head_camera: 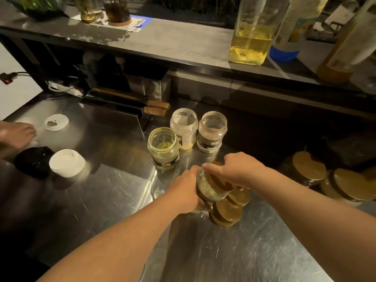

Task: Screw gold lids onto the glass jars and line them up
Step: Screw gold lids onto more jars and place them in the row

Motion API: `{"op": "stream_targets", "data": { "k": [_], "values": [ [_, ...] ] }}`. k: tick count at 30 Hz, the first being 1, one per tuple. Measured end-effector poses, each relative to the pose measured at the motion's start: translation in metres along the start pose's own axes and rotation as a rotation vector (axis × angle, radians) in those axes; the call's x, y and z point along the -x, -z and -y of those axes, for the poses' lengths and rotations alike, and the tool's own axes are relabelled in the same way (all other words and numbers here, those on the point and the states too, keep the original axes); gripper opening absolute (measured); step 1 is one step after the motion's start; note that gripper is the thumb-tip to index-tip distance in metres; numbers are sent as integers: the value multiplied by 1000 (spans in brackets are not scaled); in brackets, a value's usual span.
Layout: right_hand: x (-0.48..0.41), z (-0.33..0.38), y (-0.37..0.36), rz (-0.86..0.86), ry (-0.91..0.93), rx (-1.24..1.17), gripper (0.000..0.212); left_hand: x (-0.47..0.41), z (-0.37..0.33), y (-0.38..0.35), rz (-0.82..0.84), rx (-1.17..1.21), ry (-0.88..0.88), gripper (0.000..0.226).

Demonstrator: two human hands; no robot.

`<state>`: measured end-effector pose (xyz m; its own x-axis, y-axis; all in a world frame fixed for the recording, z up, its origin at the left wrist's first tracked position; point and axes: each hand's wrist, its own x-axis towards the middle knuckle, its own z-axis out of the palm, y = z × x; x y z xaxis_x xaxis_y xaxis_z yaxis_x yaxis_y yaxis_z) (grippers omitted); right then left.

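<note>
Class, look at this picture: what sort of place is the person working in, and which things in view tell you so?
Probably a cafe or bar prep counter: a scratched stainless steel worktop, a raised shelf holding a bottle of yellow liquid, and white takeaway cup lids near the open glass jars.

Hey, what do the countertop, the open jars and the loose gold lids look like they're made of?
Countertop: probably brushed stainless steel, judging by the fine scratches and glare. Open jars: clear, see-through walls, likely glass, though clear plastic can't be ruled out. Loose gold lids: satin gold with a soft sheen, probably metal.
</note>
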<state>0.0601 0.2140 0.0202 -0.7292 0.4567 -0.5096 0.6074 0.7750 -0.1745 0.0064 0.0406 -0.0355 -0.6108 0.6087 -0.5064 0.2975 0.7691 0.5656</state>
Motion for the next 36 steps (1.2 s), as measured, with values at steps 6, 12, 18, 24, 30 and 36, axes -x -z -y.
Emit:
{"op": "stream_targets", "data": {
  "k": [6, 12, 18, 24, 30, 36],
  "values": [
    [-1, -7, 17, 133, 162, -57, 103, 3, -1, 5, 10, 89, 13, 118],
    [0, -10, 11, 133, 347, -12, 97, 4, -2, 6, 11, 96, 2, 122],
    [-7, -10, 6, 59, 319, 3, 95, 2, 0, 7, 15, 105, -36, 117],
    [-11, -11, -10, 95, 238, -67, 103, 1, 3, 2, -2, 119, -42, 115],
    [-4, -14, -8, 114, 385, -62, 90, -3, 13, 4, 33, 171, -94, 118],
    [21, -16, 27, 100, 633, -25, 89, -6, 21, 29, 209, 322, -201, 118]
  ]
}}
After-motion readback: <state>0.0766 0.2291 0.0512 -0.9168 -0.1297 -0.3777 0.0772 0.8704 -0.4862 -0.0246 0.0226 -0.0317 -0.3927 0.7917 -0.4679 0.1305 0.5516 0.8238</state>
